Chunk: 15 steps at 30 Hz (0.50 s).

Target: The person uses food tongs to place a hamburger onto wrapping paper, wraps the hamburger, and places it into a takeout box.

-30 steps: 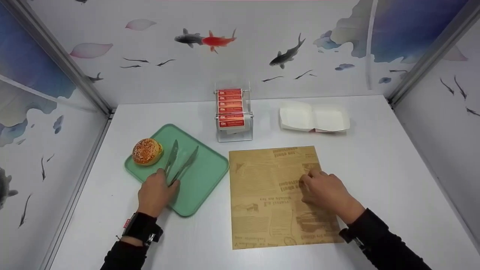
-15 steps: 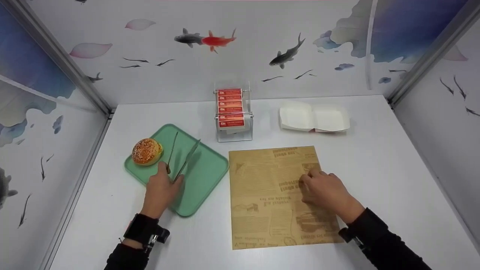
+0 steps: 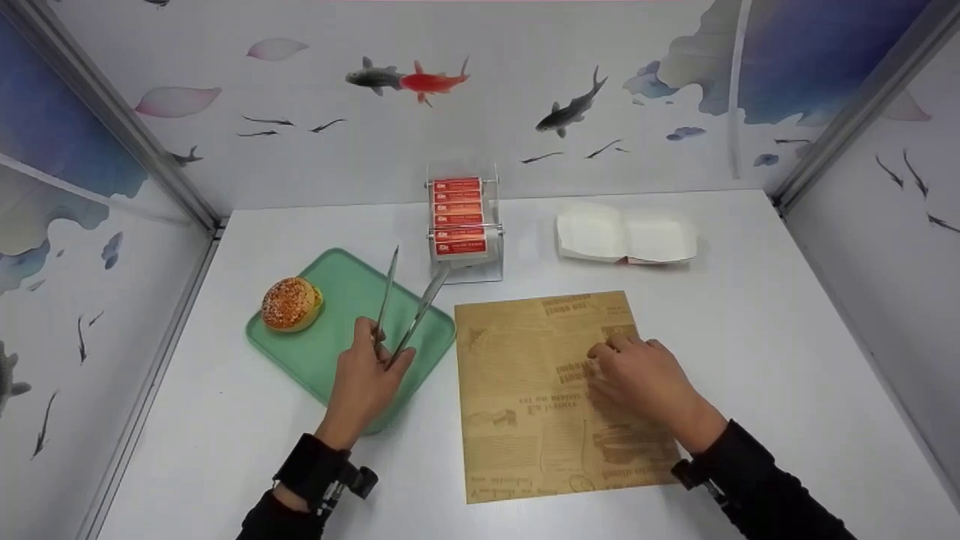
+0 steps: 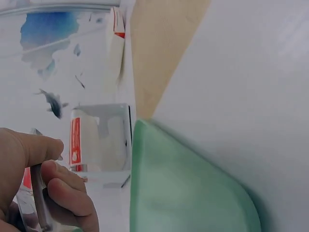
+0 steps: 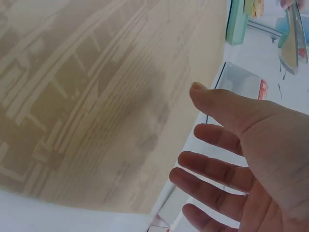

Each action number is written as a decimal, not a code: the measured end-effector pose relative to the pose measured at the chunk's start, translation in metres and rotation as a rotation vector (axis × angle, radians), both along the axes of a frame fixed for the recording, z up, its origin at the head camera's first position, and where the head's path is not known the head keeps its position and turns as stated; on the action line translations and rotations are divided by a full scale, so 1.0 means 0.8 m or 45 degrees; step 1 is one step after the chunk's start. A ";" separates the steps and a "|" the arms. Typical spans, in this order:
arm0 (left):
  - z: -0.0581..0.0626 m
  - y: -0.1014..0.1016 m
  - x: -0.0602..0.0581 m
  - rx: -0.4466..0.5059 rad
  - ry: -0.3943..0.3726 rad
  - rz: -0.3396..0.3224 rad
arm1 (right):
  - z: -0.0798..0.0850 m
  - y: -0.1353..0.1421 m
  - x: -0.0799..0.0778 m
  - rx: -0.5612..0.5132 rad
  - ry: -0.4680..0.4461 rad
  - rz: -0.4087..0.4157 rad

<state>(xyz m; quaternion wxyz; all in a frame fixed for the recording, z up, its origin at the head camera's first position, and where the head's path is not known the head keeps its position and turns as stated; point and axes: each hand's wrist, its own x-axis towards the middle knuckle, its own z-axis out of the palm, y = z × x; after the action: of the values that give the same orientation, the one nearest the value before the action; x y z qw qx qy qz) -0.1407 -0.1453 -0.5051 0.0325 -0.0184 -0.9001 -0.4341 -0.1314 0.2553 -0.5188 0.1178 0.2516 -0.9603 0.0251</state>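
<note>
My left hand (image 3: 367, 382) grips a pair of metal tongs (image 3: 421, 311) over the green tray (image 3: 341, 289). The two tong arms are spread and hold nothing between them; their tips point toward the sticker roll dispenser. On the tray's left corner sits a seeded-bun burger (image 3: 289, 305). My right hand (image 3: 645, 375) is over the right side of a brown newsprint-patterned paper sheet (image 3: 517, 352) lying flat. In the right wrist view its fingers (image 5: 212, 166) are spread and loosely bent, with nothing held. The left wrist view shows fingers (image 4: 70, 195) wrapped round the tongs' handle.
A clear dispenser (image 3: 491, 271) with a roll of red-and-white stickers (image 3: 459, 217) stands at the back. Right of it lies an opened white cardboard box (image 3: 626, 236). Printed wall panels (image 3: 637, 157) close off the back and sides of the white table (image 3: 757, 315).
My left hand has moved right and forward with the tongs, away from the burger, and the tong tips now reach past the tray's far edge. My right hand has barely moved.
</note>
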 end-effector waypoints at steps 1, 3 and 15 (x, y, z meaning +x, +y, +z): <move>0.002 0.007 0.001 0.014 0.004 -0.005 | 0.002 -0.004 0.001 -0.041 -0.001 0.013; 0.005 0.020 0.005 0.051 0.016 -0.022 | 0.007 -0.013 0.002 -0.120 -0.053 0.018; 0.000 0.107 0.029 0.209 0.090 -0.179 | 0.027 -0.078 0.013 -0.660 -0.650 -0.007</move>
<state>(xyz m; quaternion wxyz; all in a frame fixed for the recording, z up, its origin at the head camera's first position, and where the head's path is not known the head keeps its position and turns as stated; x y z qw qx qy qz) -0.1173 -0.0597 -0.5047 0.0352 -0.0941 -0.8563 -0.5065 -0.1209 0.1930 -0.4974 -0.0658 0.1965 -0.9212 0.3293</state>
